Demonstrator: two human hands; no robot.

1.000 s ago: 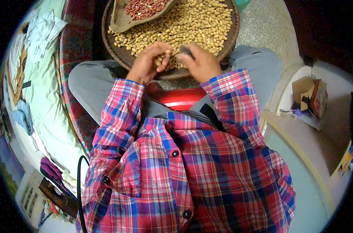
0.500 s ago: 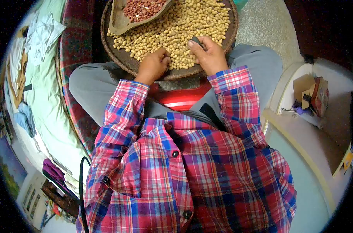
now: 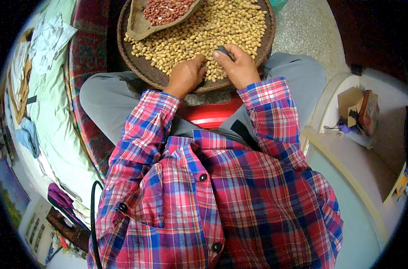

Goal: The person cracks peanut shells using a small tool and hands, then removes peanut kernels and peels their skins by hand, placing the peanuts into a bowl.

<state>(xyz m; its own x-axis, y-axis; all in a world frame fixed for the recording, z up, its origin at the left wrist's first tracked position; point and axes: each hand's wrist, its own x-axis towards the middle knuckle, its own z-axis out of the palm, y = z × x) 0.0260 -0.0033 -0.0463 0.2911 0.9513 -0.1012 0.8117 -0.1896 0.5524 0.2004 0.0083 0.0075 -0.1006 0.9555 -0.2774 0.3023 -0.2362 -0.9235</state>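
Beyond the red-and-blue plaid cotton shirt (image 3: 253, 197), the left hand (image 3: 186, 76) curls its fingers by the tan unshelled peanuts (image 3: 204, 38), holding what I can't tell; the right hand (image 3: 242, 67) pinches a small dark object (image 3: 225, 52). The peanuts cover a round brown tray (image 3: 269, 33), a grey-tan scoop (image 3: 136, 27) of red shelled kernels (image 3: 165, 11) at its far side.

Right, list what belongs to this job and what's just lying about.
Belongs, it seems: peanuts, tray, kernels, dish, dark object in the right hand.

Likely just lying about: purple cloth, blue cloth, box.
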